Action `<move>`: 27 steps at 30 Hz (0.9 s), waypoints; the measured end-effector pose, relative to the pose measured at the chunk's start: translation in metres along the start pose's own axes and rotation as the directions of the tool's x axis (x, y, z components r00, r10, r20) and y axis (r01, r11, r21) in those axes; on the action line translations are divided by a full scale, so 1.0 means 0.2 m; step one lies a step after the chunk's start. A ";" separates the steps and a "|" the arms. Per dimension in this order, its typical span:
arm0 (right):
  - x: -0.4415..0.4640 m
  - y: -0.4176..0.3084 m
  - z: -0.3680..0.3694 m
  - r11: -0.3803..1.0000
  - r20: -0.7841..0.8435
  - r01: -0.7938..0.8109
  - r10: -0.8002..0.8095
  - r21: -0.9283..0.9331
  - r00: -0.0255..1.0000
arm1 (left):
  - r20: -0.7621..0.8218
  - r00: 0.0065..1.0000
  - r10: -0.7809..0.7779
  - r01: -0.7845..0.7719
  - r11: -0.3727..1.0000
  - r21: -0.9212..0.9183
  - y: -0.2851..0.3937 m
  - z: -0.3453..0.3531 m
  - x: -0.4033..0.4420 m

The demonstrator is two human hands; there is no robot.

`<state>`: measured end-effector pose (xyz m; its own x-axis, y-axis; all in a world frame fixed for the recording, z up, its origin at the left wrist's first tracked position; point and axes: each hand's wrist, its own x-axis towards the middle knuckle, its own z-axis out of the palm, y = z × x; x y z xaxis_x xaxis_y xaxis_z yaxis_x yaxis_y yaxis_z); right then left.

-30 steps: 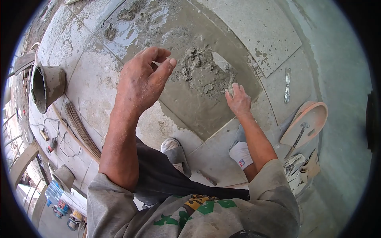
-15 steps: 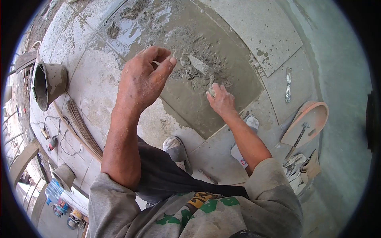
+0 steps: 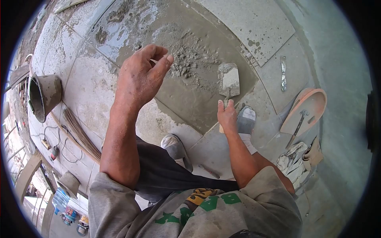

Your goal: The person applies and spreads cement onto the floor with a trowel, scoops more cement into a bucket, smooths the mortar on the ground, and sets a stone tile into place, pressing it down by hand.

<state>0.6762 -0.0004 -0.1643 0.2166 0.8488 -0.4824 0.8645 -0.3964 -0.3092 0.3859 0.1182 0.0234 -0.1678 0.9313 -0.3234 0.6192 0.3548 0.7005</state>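
My right hand (image 3: 227, 117) is closed round the handle of a trowel (image 3: 231, 84). The blade carries some grey mortar and is over the right edge of the wet mortar bed (image 3: 186, 105). In the air above the bed's left part is my left hand (image 3: 143, 71), its fingers loosely curled and the thumb a little apart from them. Nothing shows in that hand. Lumpy mortar (image 3: 188, 59) lies between the two hands, and the bed's upper left is watery.
Floor tiles (image 3: 254, 29) border the bed. At right are a flat metal tool (image 3: 283, 73), a pinkish curved container (image 3: 313, 101) and a hammer-like tool (image 3: 297, 129). A bucket (image 3: 49, 91) lies tipped at left beside a twig broom (image 3: 81, 135). My feet stand at the near edge.
My right hand and the trowel have moved right and nearer to me, away from the lumpy mortar, and the blade has turned. My right foot has shifted. The left hand keeps its pose.
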 end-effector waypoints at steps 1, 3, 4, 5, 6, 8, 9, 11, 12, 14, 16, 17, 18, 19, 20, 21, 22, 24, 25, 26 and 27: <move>0.03 0.05 0.08 0.995 -0.015 -0.010 0.012 0.103 1.000 | 0.002 1.000 0.002 -0.002 1.000 0.000 0.00 -0.01 0.00; 0.05 0.01 0.10 0.980 -0.024 -0.032 0.038 0.197 0.999 | 0.086 0.992 -0.087 0.087 0.996 0.002 0.01 -0.04 -0.01; 0.05 -0.15 0.04 0.887 0.145 -0.195 0.146 0.420 0.979 | 0.092 0.992 -0.090 0.090 0.996 0.001 0.01 -0.03 -0.02; 0.06 -0.26 0.04 0.720 0.330 -0.370 0.204 0.588 0.922 | 0.084 0.993 -0.088 0.089 0.996 -0.006 0.01 -0.03 -0.02; 0.07 -0.30 0.08 0.714 0.335 -0.376 0.207 0.590 0.919 | 0.077 0.993 -0.085 0.086 0.996 -0.009 0.01 -0.03 -0.03; 0.09 -0.34 0.14 0.653 0.324 -0.367 0.192 0.663 0.926 | 0.084 0.993 -0.081 0.082 0.997 0.001 0.02 -0.03 -0.02; 0.07 -0.36 0.10 0.639 0.339 -0.387 0.203 0.664 0.919 | 0.085 0.993 -0.083 0.083 0.997 -0.002 0.03 -0.02 -0.02; 0.10 -0.26 0.15 0.822 0.186 -0.224 0.146 0.524 0.972 | 0.068 0.997 -0.047 0.048 0.999 -0.014 0.02 0.03 -0.01; 0.09 -0.23 0.18 0.888 0.120 -0.141 0.098 0.439 0.988 | 0.049 0.999 -0.010 0.011 1.000 -0.020 0.02 0.04 -0.01; 0.01 -0.27 0.08 0.960 0.013 -0.016 0.013 0.280 1.000 | 0.057 0.998 -0.024 0.025 1.000 -0.011 0.02 0.04 0.00; -0.03 -0.33 0.01 0.976 -0.024 0.033 -0.028 0.217 0.999 | 0.061 0.997 -0.038 0.039 0.999 -0.011 0.03 0.03 0.02; -0.04 -0.35 0.01 0.975 0.034 0.112 -0.121 0.193 0.992 | 0.093 0.994 -0.065 0.066 0.998 -0.008 0.04 0.02 0.03; -0.05 -0.36 0.02 0.966 0.094 0.190 -0.209 0.174 0.973 | 0.126 0.988 -0.090 0.092 0.996 -0.005 0.04 0.02 0.04; -0.05 -0.37 0.05 0.966 0.091 0.190 -0.208 0.176 0.974 | 0.126 0.988 -0.087 0.088 0.996 -0.003 0.04 0.03 0.04; -0.02 -0.40 0.09 0.943 0.150 0.283 -0.310 0.174 0.939 | 0.128 0.988 -0.083 0.083 0.997 0.006 0.03 0.04 0.05; 0.02 -0.42 0.12 0.910 0.208 0.375 -0.408 0.179 0.889 | 0.128 0.988 -0.080 0.079 0.997 0.017 0.03 0.04 0.06; 0.07 -0.42 0.13 0.908 0.204 0.378 -0.411 0.183 0.888 | 0.124 0.989 -0.078 0.076 0.997 0.020 0.03 0.05 0.07; 0.15 -0.44 0.12 0.925 0.205 0.367 -0.379 0.097 0.902 | 0.035 0.999 -0.005 0.005 1.000 -0.005 0.02 0.06 0.07; 0.19 -0.43 0.12 0.925 0.214 0.368 -0.380 0.096 0.900 | 0.035 0.999 -0.014 0.014 1.000 -0.005 0.02 0.06 0.06; 0.21 -0.41 0.12 0.944 0.126 0.313 -0.325 0.107 0.937 | 0.041 0.999 -0.015 0.015 1.000 0.008 0.02 0.06 0.06; 0.24 -0.38 0.09 0.958 0.023 0.261 -0.266 0.122 0.964 | 0.043 0.999 -0.003 0.003 1.000 0.018 0.03 0.06 0.06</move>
<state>0.6122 0.0642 -0.1794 -0.0312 0.9153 -0.4015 0.8288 -0.2008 -0.5222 0.3963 0.1312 0.0164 -0.1365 0.9256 -0.3530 0.6327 0.3556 0.6879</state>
